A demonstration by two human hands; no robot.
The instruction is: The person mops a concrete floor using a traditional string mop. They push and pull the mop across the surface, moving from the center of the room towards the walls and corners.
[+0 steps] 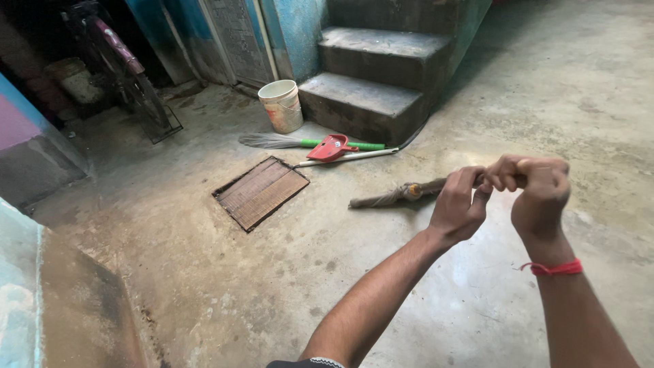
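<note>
Far left, a bicycle [119, 65] leans in the dark doorway, with a pale round pot [75, 80] tucked behind it. Moving along the concrete floor [204, 272], there's a slatted drain cover [261, 192] set flush in the ground, its slats running on a diagonal. Beyond it, a cream bucket [281, 105] stands upright just beside the bottom of the concrete steps [371, 95]. In front of the bucket lies a soft broom with a green handle [310, 142], flat on the floor, and across its handle sits a red dustpan [331, 147] with a long white handle reaching toward the steps.

Now to the action. A bundled stick broom [398, 195] is held low over the floor, bristle end pointing left, a yellowish binding around it near the hands. The left hand [460, 208] is closed round the broom's handle end, fingers curled down over it. Just to the right, touching it, the right hand [538, 187] is closed in a fist at the top of the same handle, knuckles up, thumb tucked against the left hand's fingers. Both grips are tight on the broom, and the handle itself is hidden inside them. A red thread [555, 268] circles the right wrist. Both forearms reach in from the bottom edge.
</note>
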